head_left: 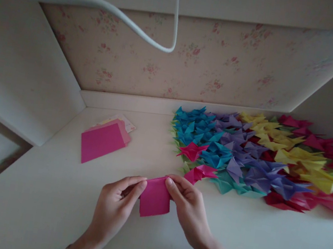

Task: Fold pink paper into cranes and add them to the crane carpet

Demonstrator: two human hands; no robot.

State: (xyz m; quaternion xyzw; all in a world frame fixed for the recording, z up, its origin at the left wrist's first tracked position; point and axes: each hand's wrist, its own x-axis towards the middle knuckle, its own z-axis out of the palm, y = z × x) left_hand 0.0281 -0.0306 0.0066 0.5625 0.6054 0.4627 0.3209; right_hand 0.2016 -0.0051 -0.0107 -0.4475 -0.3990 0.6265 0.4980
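Note:
A small folded square of magenta origami paper (156, 198) is held up between my two hands, just above the white desk. My left hand (119, 201) pinches its upper left corner between thumb and fingers. At the upper right corner, my right hand (187, 205) grips it with the thumb in front and the fingers behind. Right behind that hand lies a pink folded paper crane (199, 173), and another pink crane (193, 151) sits a little farther back. The paper's back side is hidden from me.
Many folded cranes in blue, purple (237, 148), yellow (302, 156) and red crowd the desk's right side. A stack of loose sheets, magenta on top (103, 143), lies at the left. A white cable (131, 29) hangs overhead before the floral back wall (191, 69).

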